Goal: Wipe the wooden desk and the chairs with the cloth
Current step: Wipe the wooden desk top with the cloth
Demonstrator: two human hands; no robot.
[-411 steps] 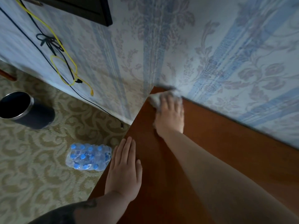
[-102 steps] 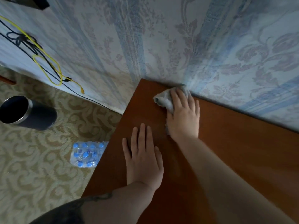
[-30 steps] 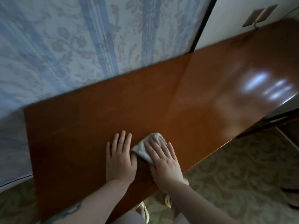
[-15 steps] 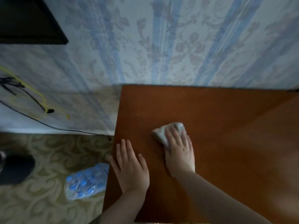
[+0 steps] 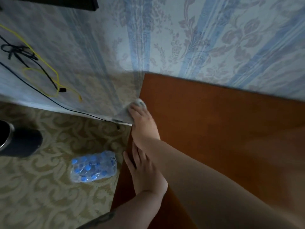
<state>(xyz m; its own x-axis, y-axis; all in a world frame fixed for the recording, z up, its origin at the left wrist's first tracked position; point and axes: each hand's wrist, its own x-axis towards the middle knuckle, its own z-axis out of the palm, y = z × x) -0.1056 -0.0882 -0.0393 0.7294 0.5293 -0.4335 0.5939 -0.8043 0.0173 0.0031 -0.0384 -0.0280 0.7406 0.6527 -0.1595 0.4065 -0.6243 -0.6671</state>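
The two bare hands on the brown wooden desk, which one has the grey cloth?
The right hand, reaching to the desk's left edge, presses the grey cloth. The left hand rests flat, nearer, empty.

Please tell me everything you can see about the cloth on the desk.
The cloth is small, pale grey-white and soft-looking, bunched into a crumpled wad. It lies at the left edge of the wooden desk, near the back corner by the wall. The right hand lies over it, covering most of it, so only its far end shows.
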